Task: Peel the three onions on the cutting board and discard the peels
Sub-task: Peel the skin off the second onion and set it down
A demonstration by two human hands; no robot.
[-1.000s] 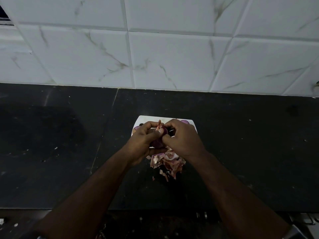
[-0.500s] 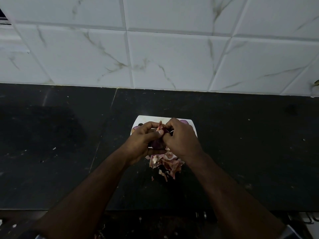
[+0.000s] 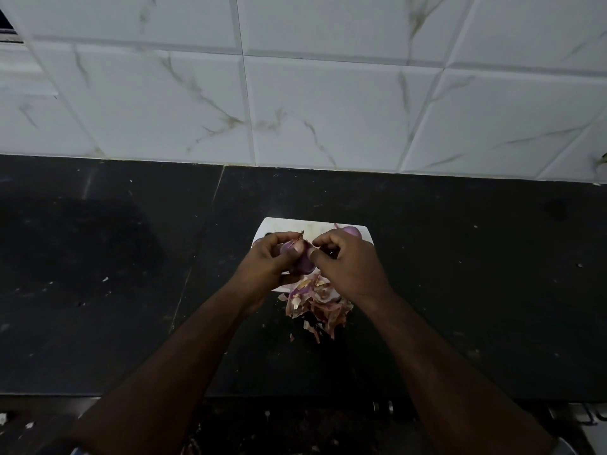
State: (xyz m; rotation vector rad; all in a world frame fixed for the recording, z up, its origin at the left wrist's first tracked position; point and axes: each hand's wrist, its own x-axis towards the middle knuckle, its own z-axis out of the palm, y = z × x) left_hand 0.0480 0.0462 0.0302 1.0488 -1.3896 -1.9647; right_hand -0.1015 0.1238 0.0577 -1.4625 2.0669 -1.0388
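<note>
A white cutting board (image 3: 312, 224) lies on the dark counter, mostly covered by my hands. My left hand (image 3: 269, 257) grips a purple onion (image 3: 300, 262) above the board, with a dry peel tip sticking up at its top. My right hand (image 3: 348, 261) is right beside it, its fingers curled and its thumb against the onion's side. A second purple onion (image 3: 350, 230) lies at the board's far right corner, partly hidden by my right hand. A pile of pink and tan peels (image 3: 317, 303) spreads from the board's near edge onto the counter.
The black counter (image 3: 460, 274) runs left and right of the board, dotted with small crumbs. A white marbled tile wall (image 3: 312, 103) rises behind it. The counter's front edge lies below my forearms.
My right hand has drawn slightly away to the right from the onion's top, so more of the purple onion shows between my hands. The peel pile and board stay put.
</note>
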